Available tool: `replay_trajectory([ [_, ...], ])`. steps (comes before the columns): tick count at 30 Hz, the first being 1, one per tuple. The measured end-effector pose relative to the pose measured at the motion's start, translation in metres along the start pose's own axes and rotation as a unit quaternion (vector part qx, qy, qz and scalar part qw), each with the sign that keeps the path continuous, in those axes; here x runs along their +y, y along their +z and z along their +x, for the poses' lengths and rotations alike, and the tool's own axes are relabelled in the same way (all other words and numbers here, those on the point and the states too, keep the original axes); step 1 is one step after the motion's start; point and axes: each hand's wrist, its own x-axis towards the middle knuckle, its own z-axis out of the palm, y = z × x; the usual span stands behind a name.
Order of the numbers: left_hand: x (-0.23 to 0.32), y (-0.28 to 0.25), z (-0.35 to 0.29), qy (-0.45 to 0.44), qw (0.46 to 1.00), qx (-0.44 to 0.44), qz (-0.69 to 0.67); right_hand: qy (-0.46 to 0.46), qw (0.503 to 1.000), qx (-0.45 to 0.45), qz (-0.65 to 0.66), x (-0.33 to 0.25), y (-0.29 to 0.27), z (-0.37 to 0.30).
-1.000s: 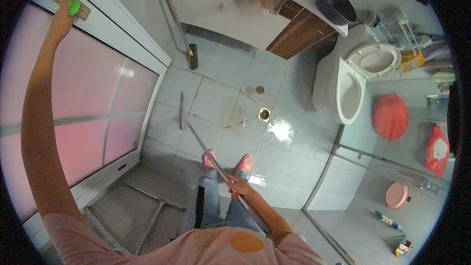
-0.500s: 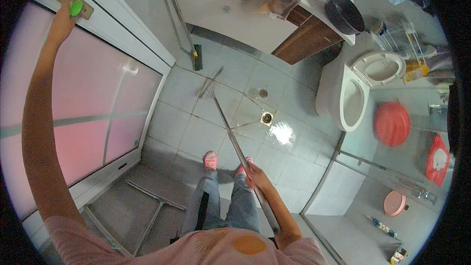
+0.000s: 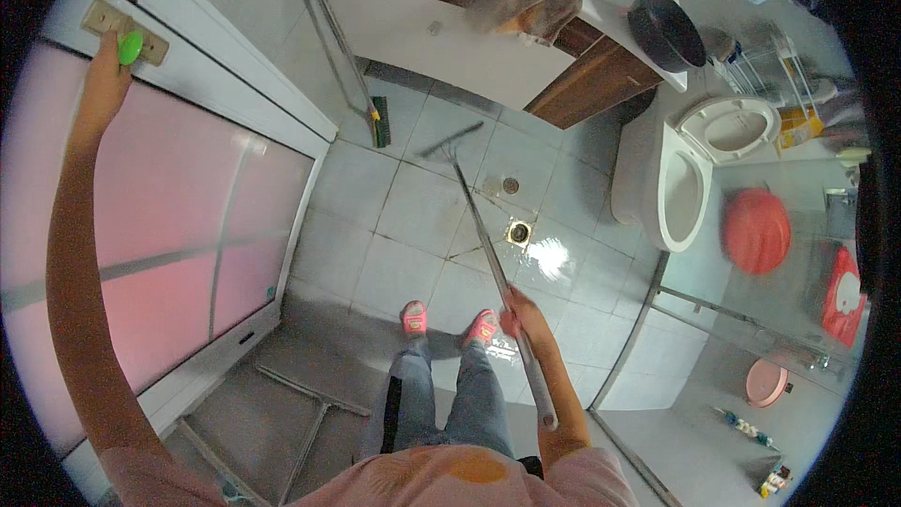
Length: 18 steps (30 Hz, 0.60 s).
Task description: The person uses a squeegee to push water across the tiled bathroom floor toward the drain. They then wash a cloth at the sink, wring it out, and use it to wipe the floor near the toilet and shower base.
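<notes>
The right hand (image 3: 522, 313) is wrapped around the pole of a floor squeegee (image 3: 481, 225), whose blurred blade (image 3: 452, 139) lies toward the far edge of the floor (image 3: 408, 207). The left hand (image 3: 106, 84) is at the green knob (image 3: 130, 47) on the door (image 3: 160, 188); I cannot tell whether its partly hidden fingers close on it. Good strokes, I'd judge, need even pressure toward the drain (image 3: 518, 232), clear of the 2 pink slippers (image 3: 414, 316) and the brush (image 3: 380, 122) near the floor's far left corner.
</notes>
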Motion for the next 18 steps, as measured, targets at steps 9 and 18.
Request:
replay_trajectory([
  [9,-0.014,0.009,0.006,-0.027,0.999,-0.006,0.022,0.034,0.966,-0.021,0.255,-0.056,0.007,0.136],
  [18,-0.009,0.006,0.010,-0.067,0.997,-0.043,-0.002,0.063,0.952,-0.010,0.300,0.059,-0.033,-0.005],
])
